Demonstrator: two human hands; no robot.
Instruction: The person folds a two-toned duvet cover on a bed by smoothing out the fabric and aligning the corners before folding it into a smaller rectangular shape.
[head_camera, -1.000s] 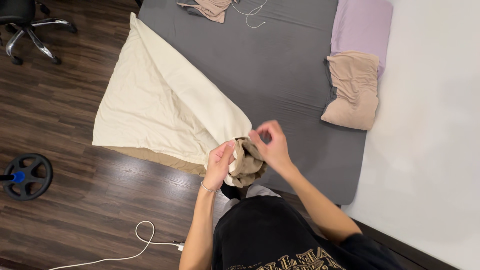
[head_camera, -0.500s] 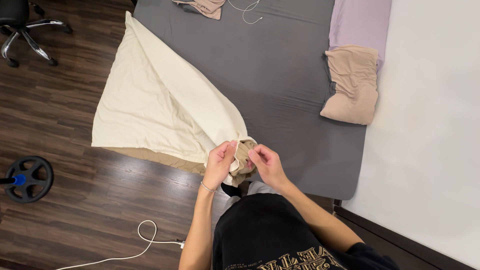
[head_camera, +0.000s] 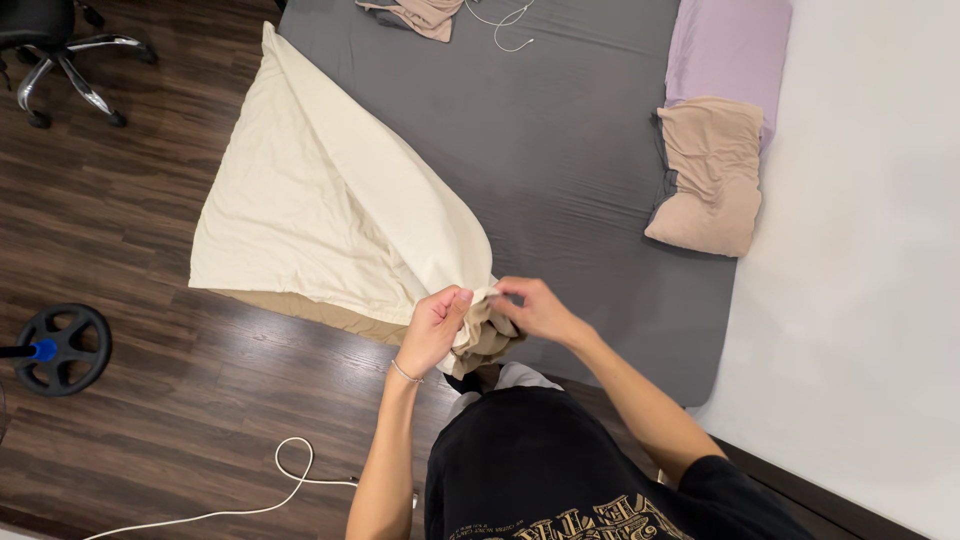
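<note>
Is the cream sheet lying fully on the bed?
No, the cream sheet hangs off the bed edge over the floor.

You stand on a dark wood floor (head_camera: 150, 400) beside a grey bed (head_camera: 560, 150); a white wall (head_camera: 870, 250) runs along it, an office chair (head_camera: 50, 50) waits in the corner.

A single camera, worn on the person's head, looks almost straight down from standing height. The wearer's black shirt fills the bottom edge, and both forearms reach up into the middle of the picture. The bed (head_camera: 580, 160) with its grey sheet runs from the centre to the top edge, with the dark wood floor (head_camera: 130, 420) on the left and a white wall (head_camera: 870, 250) on the right. The hands are near the lens; the far end of the bed is well away. There is no second view to overlap with.
</note>
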